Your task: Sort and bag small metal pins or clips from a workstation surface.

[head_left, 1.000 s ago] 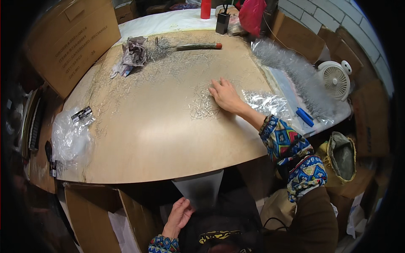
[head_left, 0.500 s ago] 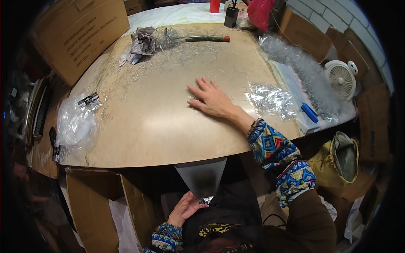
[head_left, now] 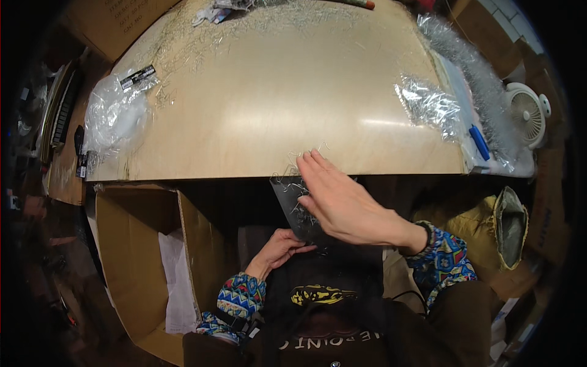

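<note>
My right hand is stretched out with its fingers straight, at the front edge of the table. Its edge rests against a loose bunch of thin silver wire hooks. Some hooks lie on the tabletop edge, others on a dark grey tapering chute that slopes down from there. My left hand is closed at the chute's narrow lower end, thumb and fingers pinched. What it pinches is hard to make out, and my right hand hides part of the chute.
The wooden tabletop carries scattered hooks at its far left. Clear plastic bags lie left, a clear bag of hooks right, beside a blue marker and small fan. An open cardboard box stands lower left; a yellow sack lower right.
My right hand has come back from mid-table to the front edge, bringing wire hooks onto the chute. The view has tilted down. My left hand stays at the chute's lower end.
</note>
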